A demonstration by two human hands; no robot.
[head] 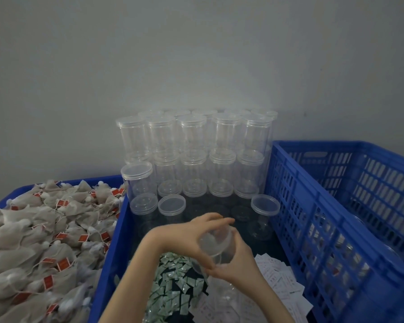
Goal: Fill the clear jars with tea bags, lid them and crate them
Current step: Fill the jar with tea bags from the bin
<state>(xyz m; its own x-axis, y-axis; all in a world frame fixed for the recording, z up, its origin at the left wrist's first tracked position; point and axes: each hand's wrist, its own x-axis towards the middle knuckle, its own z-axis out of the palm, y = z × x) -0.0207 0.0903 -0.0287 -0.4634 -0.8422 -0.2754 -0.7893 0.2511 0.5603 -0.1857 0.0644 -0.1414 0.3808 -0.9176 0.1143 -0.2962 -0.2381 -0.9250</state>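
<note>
Both my hands hold one clear jar [216, 249] tilted over the middle blue bin [110, 259]. My left hand [196, 231] curls over its lid end from above. My right hand [233, 264] grips the jar body from below and to the right. Motion blurs the jar, and I cannot tell what it contains. A heap of grey tea bags [40, 241] with red tags fills the blue crate on the left. Several empty lidded clear jars [191, 157] stand stacked in rows at the back of the middle bin.
A tall blue slatted crate [336, 206] stands on the right, with jars dimly visible inside through its wall. Small green sachets [175, 283] and white paper slips [280, 280] lie in the middle bin under my hands. A grey wall rises behind.
</note>
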